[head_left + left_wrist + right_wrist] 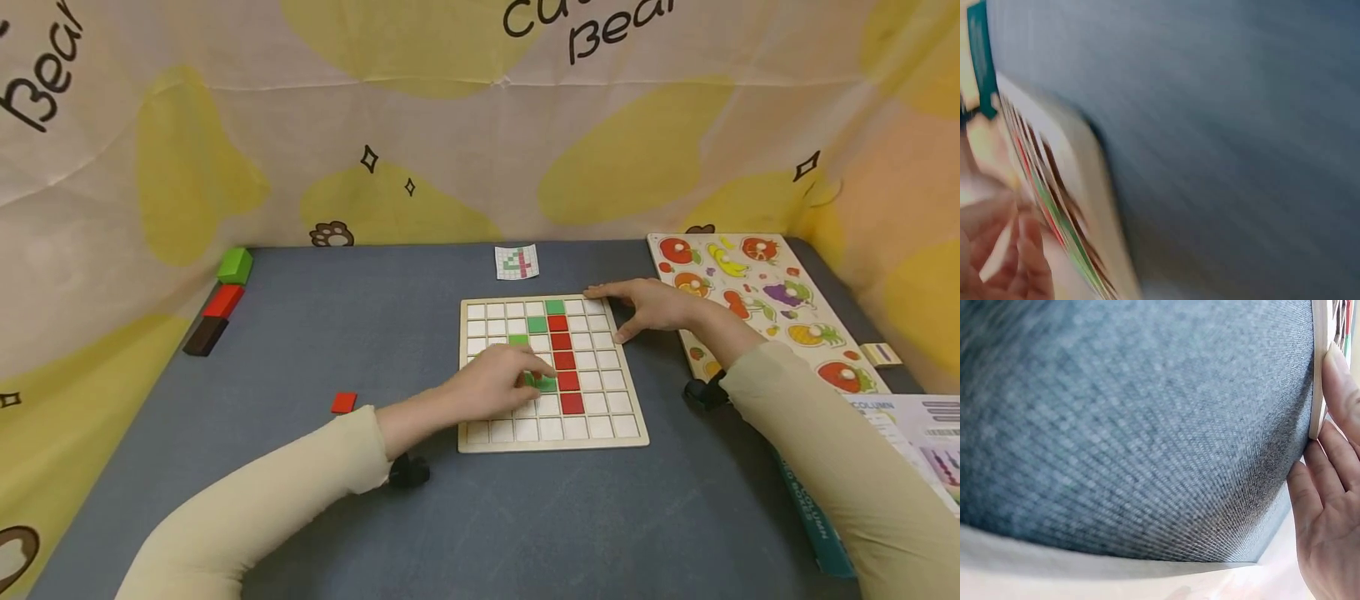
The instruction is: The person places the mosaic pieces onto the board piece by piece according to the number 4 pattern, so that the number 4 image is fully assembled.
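Note:
A light wooden grid board lies on the dark table. A column of red tiles runs down it, with green tiles in a slanting line to the left. Above its middle, my left hand has bent fingers close over green tiles; I cannot tell whether it pinches one. My right hand touches the board's far right corner, thumb at the right edge and fingers near the far edge. In the right wrist view its thumb rests against the board's wooden edge.
A small pattern card lies behind the board. One red tile is left of it. Green, red and dark blocks line the left table edge. On the right are a fruit puzzle board and a box.

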A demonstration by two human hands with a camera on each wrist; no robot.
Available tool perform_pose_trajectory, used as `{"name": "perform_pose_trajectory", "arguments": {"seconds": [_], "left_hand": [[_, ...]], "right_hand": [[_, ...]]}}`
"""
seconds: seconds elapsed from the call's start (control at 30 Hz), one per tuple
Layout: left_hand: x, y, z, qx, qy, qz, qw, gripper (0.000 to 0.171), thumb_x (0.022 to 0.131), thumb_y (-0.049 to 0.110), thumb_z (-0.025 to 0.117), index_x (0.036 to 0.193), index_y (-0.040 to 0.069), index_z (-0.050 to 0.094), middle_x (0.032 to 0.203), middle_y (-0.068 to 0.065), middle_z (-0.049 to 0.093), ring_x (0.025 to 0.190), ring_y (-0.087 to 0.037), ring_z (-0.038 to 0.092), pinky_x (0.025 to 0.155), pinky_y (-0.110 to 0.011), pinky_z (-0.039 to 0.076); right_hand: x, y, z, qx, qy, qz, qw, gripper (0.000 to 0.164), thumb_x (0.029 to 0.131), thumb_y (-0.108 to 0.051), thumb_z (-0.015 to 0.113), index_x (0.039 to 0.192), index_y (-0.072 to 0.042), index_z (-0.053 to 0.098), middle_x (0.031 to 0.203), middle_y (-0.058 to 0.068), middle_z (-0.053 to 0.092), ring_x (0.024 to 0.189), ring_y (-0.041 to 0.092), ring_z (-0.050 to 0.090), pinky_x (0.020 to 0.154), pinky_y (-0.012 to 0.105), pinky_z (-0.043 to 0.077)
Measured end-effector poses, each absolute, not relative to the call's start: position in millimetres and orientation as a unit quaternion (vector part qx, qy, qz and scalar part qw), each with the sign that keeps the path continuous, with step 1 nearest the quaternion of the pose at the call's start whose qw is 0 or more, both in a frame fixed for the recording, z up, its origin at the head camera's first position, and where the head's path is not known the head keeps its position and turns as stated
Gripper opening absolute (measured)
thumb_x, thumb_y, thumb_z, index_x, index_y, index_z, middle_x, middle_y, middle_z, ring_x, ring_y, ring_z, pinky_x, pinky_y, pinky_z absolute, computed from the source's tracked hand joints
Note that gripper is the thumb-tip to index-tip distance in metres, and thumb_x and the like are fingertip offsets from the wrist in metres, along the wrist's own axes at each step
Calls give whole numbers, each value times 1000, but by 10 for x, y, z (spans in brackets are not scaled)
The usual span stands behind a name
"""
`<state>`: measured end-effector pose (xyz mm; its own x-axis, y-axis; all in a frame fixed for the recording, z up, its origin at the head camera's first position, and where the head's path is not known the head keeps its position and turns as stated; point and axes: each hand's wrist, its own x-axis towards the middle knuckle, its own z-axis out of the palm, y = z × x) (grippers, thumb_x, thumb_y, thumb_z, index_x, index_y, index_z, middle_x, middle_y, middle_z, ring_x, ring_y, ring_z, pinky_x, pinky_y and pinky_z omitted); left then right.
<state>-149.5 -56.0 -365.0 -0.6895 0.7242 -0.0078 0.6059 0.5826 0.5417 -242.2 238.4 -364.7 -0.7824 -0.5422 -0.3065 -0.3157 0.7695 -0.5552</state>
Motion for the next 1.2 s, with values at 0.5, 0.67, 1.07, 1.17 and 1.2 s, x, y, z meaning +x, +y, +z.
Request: {"name": "perform_pose_trajectory", "arguments": {"seconds": [0.5,0.67,1.07,1.17,1.2], "left_hand": [[-1732,-2629,-3485,236,876,314,279,27,82,12,78,109,16,74,109,-7,65,99,-20,53,79,-23,48],[-1694,-2843,-3528,253,885,279,273,29,74,15,85,101,21,73,106,-3,59,95,-17,48,79,-24,42],[-1893,-2377,-3557,241,910,285,180,10,85,8,75,87,12,67,83,-1,68,75,-10,61,69,-22,50],[-1910,-2009,-3520,257,903,306,160,7,86,7,74,90,10,68,86,-4,71,78,-11,62,71,-24,51],[-1904,-1865,-3515,261,899,315,156,7,85,7,74,90,9,69,87,-4,71,78,-11,62,72,-24,52]], "right_hand": [[-2401,2445,-3629,-234,908,-254,236,79,81,-19,81,150,-13,43,159,20,34,147,47,27,116,65,26],[-2402,2449,-3632,-236,907,-255,237,78,82,-17,80,150,-13,42,159,19,34,147,47,27,116,65,26],[-2419,2427,-3644,-235,907,-256,238,78,81,-16,80,150,-13,43,159,19,34,147,47,27,116,65,27],[-2422,2403,-3641,-233,908,-253,238,79,81,-18,81,150,-13,43,159,20,34,147,47,28,116,66,26],[-2423,2395,-3639,-233,909,-252,238,79,81,-19,81,150,-13,43,159,21,34,147,47,28,115,66,25]]}}
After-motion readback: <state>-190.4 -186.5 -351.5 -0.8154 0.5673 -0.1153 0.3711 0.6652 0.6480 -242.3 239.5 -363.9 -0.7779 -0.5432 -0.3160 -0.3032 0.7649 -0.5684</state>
